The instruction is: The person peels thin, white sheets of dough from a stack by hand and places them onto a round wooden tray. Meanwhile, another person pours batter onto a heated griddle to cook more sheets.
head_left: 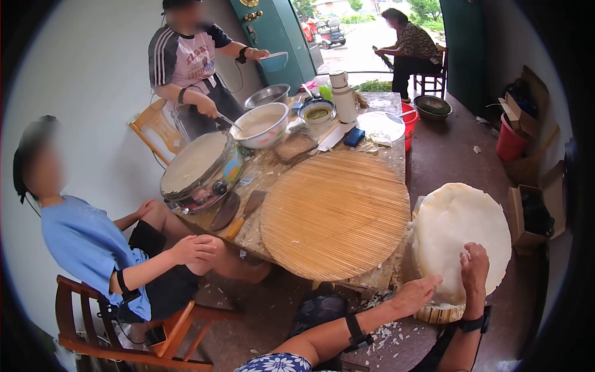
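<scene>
A tall stack of thin round pale pancakes (462, 217) stands at the right, its top sheet uneven at the rim. My left hand (418, 294) is at the near left edge of the stack, with its fingers pinched together. Over the stack's near part is my right hand (474, 268), fingers curled and fingertips pressed together. Whatever either pinch holds is too small to make out. Left of the stack, a round woven straw mat (338, 214) lies on the table, overhanging its near edge.
A person with a ladle and blue bowl (274, 61) stands by a batter basin (260, 127) and round griddle (197, 162). Another person sits left; a third sits in the doorway. A wooden-handled scraper (246, 214), thermos (343, 99) and red bucket (409, 124) are nearby. White flakes litter the floor.
</scene>
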A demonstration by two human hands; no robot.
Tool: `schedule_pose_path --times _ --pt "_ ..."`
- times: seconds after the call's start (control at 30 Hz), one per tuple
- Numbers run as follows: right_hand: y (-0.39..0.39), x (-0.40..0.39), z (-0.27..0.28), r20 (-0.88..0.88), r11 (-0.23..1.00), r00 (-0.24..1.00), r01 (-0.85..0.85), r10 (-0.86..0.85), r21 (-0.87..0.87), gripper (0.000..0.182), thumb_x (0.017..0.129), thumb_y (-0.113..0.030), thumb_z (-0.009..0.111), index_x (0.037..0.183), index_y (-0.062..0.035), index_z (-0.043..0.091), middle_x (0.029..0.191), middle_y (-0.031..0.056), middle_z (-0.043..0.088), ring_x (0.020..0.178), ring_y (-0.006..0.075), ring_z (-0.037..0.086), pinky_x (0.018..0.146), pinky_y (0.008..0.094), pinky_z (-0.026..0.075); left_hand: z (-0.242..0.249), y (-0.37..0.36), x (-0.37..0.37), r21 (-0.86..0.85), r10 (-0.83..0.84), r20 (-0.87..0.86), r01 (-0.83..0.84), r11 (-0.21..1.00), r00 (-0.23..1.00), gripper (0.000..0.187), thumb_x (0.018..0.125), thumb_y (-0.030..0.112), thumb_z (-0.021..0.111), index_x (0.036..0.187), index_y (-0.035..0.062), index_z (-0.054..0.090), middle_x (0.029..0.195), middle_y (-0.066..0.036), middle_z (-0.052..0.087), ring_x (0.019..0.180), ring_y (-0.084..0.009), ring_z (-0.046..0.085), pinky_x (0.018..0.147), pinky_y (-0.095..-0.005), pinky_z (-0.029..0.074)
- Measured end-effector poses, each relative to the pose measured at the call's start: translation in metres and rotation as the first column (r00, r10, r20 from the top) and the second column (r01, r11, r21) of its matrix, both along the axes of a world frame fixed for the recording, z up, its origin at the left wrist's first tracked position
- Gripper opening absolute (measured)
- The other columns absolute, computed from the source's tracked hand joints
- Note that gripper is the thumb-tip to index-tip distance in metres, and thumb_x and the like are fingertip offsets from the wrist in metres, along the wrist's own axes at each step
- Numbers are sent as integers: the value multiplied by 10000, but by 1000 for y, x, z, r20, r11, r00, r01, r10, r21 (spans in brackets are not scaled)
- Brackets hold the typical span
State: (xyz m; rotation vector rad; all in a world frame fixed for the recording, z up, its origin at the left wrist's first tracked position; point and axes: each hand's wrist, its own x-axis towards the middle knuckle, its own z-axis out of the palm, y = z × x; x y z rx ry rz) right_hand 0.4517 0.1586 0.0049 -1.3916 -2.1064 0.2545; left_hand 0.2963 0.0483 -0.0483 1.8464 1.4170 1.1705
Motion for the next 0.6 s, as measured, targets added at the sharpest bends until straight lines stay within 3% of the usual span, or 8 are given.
schedule_pose_path --times 0.23,0.3,0.4,0.6 --pt "-1 0 4 -130 999 991 2 4 45 177 764 12 605 938 -12 586 858 165 575 764 330 571 676 396 453 -6 4 -1 26 -26 8 25 999 1000 267 862 48 516 1129 63 523 944 -178 634 878 -346 624 745 -403 514" --pt "-8 -3 16 -170 996 985 3 -17 -86 176 773 18 594 946 -15 586 856 165 571 718 313 577 640 376 457 -6 5 -3 1 -18 -8 18 1000 1000 289 862 46 516 1150 68 521 937 -184 632 869 -347 625 736 -406 513" --pt "-4 1 9 -176 1000 984 -21 18 -17 173 777 19 593 947 -13 583 854 163 575 690 300 583 622 363 464 7 2 -1 12 49 26 -49 999 998 324 864 54 510 1188 75 507 923 -193 629 833 -350 628 710 -408 513" --pt "-5 7 6 -166 997 986 -23 10 -76 173 776 9 602 947 -8 583 848 162 585 714 301 597 644 360 479 13 5 7 -83 36 -24 -38 996 999 407 855 77 501 1257 98 444 891 -214 620 784 -377 614 684 -455 500"
